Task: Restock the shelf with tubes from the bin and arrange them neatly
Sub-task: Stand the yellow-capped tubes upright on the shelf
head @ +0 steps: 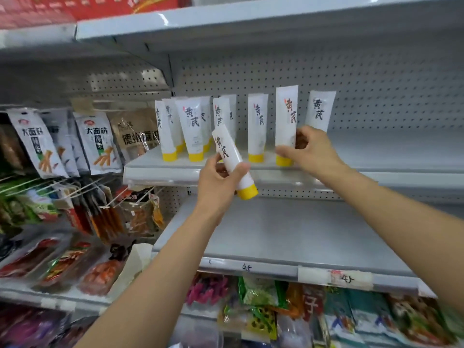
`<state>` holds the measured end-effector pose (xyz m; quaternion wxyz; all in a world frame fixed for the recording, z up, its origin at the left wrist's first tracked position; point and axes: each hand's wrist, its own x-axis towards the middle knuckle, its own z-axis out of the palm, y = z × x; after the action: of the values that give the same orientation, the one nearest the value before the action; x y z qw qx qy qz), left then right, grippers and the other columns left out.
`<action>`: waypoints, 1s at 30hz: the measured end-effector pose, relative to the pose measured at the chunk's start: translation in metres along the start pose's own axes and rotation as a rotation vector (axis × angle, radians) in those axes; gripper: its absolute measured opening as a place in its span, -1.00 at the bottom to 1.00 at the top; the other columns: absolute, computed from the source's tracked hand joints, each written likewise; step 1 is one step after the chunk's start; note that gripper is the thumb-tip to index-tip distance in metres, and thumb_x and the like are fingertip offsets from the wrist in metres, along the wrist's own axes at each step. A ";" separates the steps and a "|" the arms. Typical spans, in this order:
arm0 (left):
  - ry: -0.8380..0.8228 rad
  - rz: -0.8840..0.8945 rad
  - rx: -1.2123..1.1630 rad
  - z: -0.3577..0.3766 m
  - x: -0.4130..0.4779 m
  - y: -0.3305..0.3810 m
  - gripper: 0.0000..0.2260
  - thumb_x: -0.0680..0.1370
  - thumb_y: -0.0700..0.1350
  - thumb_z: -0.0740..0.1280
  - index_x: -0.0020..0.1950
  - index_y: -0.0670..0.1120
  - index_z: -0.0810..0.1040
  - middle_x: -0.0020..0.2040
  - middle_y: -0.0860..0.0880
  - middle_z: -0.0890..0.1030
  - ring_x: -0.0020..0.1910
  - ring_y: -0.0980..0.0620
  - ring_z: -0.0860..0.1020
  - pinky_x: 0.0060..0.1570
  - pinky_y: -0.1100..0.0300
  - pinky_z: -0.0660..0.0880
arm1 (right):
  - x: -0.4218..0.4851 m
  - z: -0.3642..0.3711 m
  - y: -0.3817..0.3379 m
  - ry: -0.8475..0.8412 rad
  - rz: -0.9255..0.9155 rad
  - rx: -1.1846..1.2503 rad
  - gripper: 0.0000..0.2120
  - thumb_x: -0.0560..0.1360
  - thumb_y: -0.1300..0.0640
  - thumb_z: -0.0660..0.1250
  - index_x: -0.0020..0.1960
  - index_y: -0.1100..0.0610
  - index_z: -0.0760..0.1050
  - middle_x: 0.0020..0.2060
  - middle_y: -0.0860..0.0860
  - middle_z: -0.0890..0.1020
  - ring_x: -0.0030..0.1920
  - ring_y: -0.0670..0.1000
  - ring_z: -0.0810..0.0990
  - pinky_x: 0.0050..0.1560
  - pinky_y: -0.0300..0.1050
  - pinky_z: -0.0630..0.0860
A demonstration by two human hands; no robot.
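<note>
- Left of the tube shelf, white snack packets hang on pegs, with more packets in blur beneath them.
- At the tube shelf's left end stands a tight group of tubes. Each is white and upright on its yellow cap, and some stand behind others.
- Just in front of the tube shelf's front edge, the left hand holds a tilted tube. Thumb and fingers wrap its lower body, its flat end points up and left, and its yellow cap points down and right, below the shelf's edge.
- On the tube shelf, just right of the tilted tube, a single tube stands upright on its cap, apart from the group.
- Further right along the tube shelf's front, the right hand grips a tall tube low on its body, thumb in front and fingers curled behind. The tube is upright, cap down; whether the cap rests on the shelf cannot be told.
- Farther back on the tube shelf, just behind the right hand, a last tube stands upright with its lower part hidden by the fingers.
- Below the tube shelf, a grey lower shelf carries handwritten price labels on its front rim, and colourful packets lie under that.
</note>
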<state>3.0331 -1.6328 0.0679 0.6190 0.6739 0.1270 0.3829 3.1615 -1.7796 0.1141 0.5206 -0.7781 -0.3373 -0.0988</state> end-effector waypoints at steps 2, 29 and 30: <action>0.007 0.004 0.008 0.008 0.007 0.002 -0.59 0.46 -0.10 0.48 0.26 -0.09 0.49 -0.08 -0.03 0.61 -0.18 0.08 0.60 -0.23 0.17 0.59 | 0.019 -0.003 0.005 0.013 0.038 -0.042 -0.67 0.36 0.07 0.53 0.05 0.11 0.53 -0.06 0.02 0.64 -0.04 0.04 0.62 0.06 0.01 0.57; 0.022 0.011 0.065 0.070 0.022 0.011 -0.42 0.28 -0.08 0.62 0.14 -0.14 0.36 0.03 -0.11 0.61 0.00 -0.08 0.65 -0.25 -0.11 0.65 | 0.000 -0.028 0.019 -0.334 -0.135 -0.059 -0.79 0.42 0.26 0.37 0.03 0.07 0.53 -0.15 -0.07 0.59 -0.23 -0.14 0.50 -0.17 -0.28 0.46; 0.005 0.018 0.072 0.073 0.022 0.012 -0.43 0.30 -0.09 0.61 0.15 -0.14 0.35 0.03 -0.10 0.61 0.00 -0.07 0.65 -0.22 -0.12 0.65 | -0.004 -0.030 0.017 -0.426 -0.135 -0.081 -0.78 0.40 0.25 0.40 0.04 0.10 0.54 -0.14 -0.05 0.60 -0.24 -0.13 0.50 -0.19 -0.29 0.45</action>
<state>3.0935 -1.6754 0.0914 0.5905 0.6958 0.1361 0.3856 3.1756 -1.8113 0.1123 0.3982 -0.7774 -0.4866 0.0196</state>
